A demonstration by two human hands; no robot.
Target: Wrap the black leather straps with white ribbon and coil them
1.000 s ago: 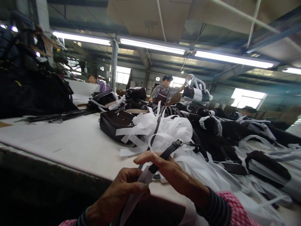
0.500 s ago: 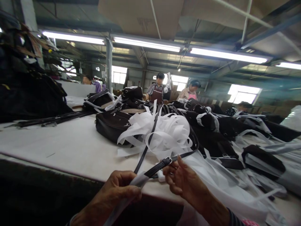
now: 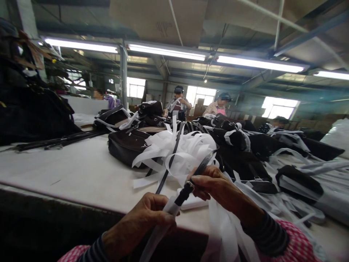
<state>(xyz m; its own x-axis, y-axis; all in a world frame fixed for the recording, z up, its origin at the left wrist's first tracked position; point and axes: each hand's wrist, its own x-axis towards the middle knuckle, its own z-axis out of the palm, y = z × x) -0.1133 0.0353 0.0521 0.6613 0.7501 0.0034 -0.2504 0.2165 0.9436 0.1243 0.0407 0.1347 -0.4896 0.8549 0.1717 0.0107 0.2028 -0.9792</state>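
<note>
My left hand (image 3: 141,223) is closed around the white-wrapped end of a black strap (image 3: 181,194), near the table's front edge. My right hand (image 3: 215,187) pinches the same strap higher up, at its metal buckle. The strap runs on upward past my fingers into a heap of white paper strips (image 3: 185,151). A second thin black strap (image 3: 166,171) hangs through that heap. A small white block (image 3: 193,202) lies on the table under my right hand.
A dark brown bag (image 3: 127,145) lies behind the strips. Many more dark bags with white wrapping (image 3: 245,145) crowd the white table (image 3: 68,169) to the right. Loose black straps (image 3: 54,140) lie at the left. Other people (image 3: 178,103) work at the far side.
My right hand has slid back down the strap from the buckle's far side and closed on it beside the buckle. The left hand keeps its hold on the wrapped end.
</note>
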